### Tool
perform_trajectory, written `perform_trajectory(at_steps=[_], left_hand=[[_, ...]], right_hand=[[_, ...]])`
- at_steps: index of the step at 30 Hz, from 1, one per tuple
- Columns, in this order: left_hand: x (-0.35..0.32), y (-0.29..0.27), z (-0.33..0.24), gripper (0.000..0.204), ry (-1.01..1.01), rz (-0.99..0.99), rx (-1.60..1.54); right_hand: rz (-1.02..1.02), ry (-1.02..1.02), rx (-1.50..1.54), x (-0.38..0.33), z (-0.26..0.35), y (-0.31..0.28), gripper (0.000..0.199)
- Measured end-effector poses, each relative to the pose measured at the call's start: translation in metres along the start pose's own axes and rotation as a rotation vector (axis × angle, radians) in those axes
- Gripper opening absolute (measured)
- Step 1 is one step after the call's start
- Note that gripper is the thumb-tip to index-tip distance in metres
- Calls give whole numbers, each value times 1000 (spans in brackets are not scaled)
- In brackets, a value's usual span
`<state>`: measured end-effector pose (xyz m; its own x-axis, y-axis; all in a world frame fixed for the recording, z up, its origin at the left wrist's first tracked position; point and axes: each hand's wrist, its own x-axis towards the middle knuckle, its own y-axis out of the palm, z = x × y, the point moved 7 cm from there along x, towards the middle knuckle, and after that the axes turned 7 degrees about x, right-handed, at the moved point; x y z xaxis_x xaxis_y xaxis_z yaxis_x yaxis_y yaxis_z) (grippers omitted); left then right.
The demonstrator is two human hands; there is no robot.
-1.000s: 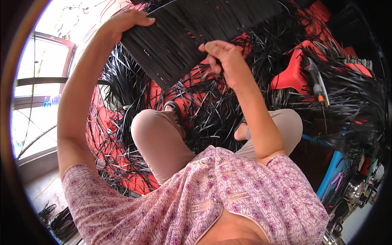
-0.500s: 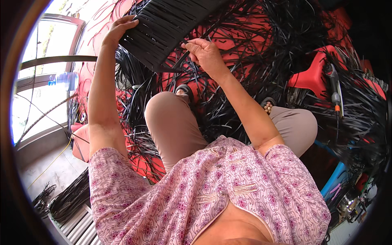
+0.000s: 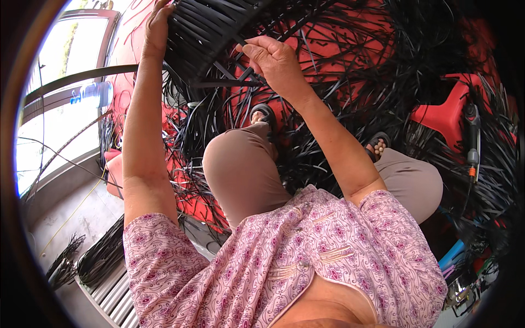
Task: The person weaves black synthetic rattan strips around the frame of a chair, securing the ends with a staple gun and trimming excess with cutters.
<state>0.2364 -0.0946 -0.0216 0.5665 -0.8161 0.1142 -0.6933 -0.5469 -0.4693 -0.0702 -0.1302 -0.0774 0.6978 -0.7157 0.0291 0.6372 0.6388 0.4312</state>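
Note:
A panel of woven black strips (image 3: 205,33) is raised in front of me at the top of the view. My left hand (image 3: 157,24) grips its left edge, arm stretched up. My right hand (image 3: 273,63) pinches a loose black strip (image 3: 227,83) at the panel's lower edge. Below the panel, many loose black strips (image 3: 339,82) lie tangled over a red surface (image 3: 328,49). My bent knees (image 3: 240,169) sit under the work.
A red plastic stool (image 3: 445,117) with a black-and-orange power tool (image 3: 471,136) stands at the right. A window (image 3: 60,109) fills the left side. Bundles of black strips (image 3: 101,254) lie on the floor at lower left.
The view has swung so that the woven panel and both hands sit higher and further left. My right hand has moved along the panel's lower edge, still working a strip.

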Motion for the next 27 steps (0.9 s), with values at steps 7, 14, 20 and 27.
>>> perform_trajectory(at_steps=[7, 14, 20, 27], left_hand=[[5, -2, 3, 52, -41, -57, 137], [-4, 10, -10, 69, -271, -106, 300], [16, -48, 70, 61, -360, -289, 3], [0, -7, -2, 63, -122, -115, 212]], right_hand=[[89, 128, 171, -1, -43, -13, 20], [29, 363, 227, -11, -189, -78, 26], [-55, 410, 294, 15, -220, -56, 37], [51, 382, 278, 32, -236, -72, 18]])
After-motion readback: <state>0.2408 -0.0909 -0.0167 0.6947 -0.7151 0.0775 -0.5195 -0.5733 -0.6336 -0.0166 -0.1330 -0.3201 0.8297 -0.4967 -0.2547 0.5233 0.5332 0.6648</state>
